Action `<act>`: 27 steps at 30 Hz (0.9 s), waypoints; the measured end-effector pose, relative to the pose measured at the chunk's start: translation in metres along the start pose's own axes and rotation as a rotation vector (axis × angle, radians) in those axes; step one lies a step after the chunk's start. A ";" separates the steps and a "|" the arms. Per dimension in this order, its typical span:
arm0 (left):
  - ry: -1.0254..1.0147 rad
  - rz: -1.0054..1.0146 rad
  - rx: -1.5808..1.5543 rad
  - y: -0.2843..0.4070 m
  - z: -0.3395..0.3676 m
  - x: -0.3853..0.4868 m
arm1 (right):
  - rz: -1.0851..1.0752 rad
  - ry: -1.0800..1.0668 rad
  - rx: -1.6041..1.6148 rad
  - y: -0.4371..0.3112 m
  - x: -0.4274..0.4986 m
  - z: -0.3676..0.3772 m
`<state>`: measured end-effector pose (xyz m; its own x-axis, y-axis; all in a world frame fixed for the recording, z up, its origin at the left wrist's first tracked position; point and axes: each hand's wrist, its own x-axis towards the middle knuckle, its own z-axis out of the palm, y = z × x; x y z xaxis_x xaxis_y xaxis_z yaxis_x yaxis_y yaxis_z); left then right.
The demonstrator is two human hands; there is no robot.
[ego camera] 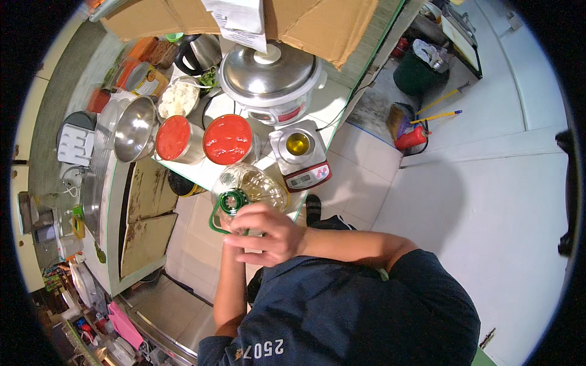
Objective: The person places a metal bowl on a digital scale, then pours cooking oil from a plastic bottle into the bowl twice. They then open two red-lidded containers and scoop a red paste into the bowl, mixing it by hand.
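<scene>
A large clear plastic bottle (263, 185) with a green neck ring and green handle stands or is held at the counter's near corner. My left hand (225, 225) is at its handle, mostly hidden behind my right. My right hand (270, 233) is beside the bottle's neck, fingers apart; nothing shows in it. Beyond the bottle are two open tins of red tomato product, one (173, 137) left of the other (227, 139). To the right, a digital kitchen scale (307, 173) bears a small metal cup of yellow oil (297, 144).
A lidded rice cooker (270, 75) stands behind the tins, near an electric kettle (199, 52). Steel bowls (134, 129) and a bowl of white food (178, 98) are at the left. Cardboard (320, 27) overhangs the counter. A green bin (419, 75) is on the floor.
</scene>
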<state>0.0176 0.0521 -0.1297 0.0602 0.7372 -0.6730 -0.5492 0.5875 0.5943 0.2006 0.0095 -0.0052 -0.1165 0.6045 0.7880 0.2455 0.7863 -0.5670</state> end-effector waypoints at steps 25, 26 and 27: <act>0.107 -0.049 0.434 0.115 -0.188 0.066 | 0.942 -0.094 -0.759 0.163 -0.089 -0.052; 0.088 -0.062 0.454 0.127 -0.201 0.075 | 0.941 -0.069 -0.786 0.151 -0.093 -0.049; 0.070 -0.075 0.470 0.141 -0.214 0.085 | 0.949 -0.022 -0.803 0.139 -0.098 -0.047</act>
<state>-0.2328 0.1260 -0.1976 0.0201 0.6723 -0.7400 -0.1080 0.7373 0.6669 0.2914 0.0534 -0.1496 0.4142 0.8996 0.1384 0.7599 -0.2581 -0.5967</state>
